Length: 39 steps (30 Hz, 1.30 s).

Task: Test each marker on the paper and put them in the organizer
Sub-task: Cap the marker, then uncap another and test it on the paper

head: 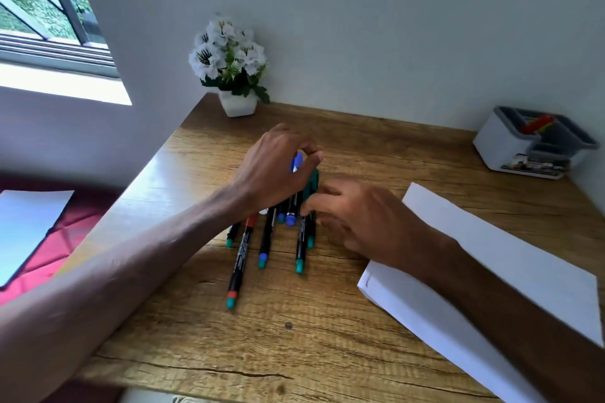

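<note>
My left hand (278, 170) pinches a blue marker (296, 163) off the pile; right hand (357, 216) loose, fingering the marker pile (271, 239). Lift clear, uncap, then test on paper (510, 258).

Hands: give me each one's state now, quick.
Left hand: closed, pinching a blue marker cap.
Right hand: fingers down on the markers; grip cannot be told.

Single head-worn wide-angle view, looking forward and down from above the near edge of the wooden desk (327, 337), close over it. Faces the back wall; window (49, 10) upper left, organizer (510, 144) far right. No second view.
</note>
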Motion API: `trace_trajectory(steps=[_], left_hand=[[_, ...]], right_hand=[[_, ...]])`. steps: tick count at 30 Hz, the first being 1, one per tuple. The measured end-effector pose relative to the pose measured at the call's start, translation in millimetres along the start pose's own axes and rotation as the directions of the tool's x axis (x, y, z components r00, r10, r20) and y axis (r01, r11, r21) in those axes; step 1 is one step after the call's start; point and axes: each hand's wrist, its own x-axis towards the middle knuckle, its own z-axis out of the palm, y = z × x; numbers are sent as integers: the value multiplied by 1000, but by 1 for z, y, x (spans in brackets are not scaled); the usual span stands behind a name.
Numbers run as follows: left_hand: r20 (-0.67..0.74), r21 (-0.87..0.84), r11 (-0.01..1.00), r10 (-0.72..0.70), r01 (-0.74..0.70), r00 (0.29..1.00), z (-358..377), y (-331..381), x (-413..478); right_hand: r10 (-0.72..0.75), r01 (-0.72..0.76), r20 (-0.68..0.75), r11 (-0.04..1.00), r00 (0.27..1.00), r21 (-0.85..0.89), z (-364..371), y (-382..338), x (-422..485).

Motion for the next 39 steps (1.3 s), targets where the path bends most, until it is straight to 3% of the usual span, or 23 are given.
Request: trace_trajectory(steps=[14, 17, 24, 29, 33, 39], left_hand=[[17, -26, 997, 71, -71, 997, 5, 1, -1], [80, -55, 986, 165, -161, 983, 4, 4, 0], [292, -166, 950, 305, -266, 907, 6, 14, -6], [253, -108, 925, 379, -364, 890, 6, 18, -6], [222, -83, 940, 340, -330, 914, 3, 18, -7], [149, -139, 957, 273, -254, 950, -4, 25, -6]], right_hand=[[11, -13, 48, 999, 999, 43, -2, 16, -12], [-49, 49, 37, 999, 998, 11, -2, 21, -21], [-102, 107, -136, 994, 985, 36, -14, 25, -39], [49, -8, -275, 989, 960, 149, -21, 26, -53], [207, -97, -406, 957, 890, 274, -28, 31, -62], [267, -222, -463, 963, 845, 151, -31, 52, -68]])
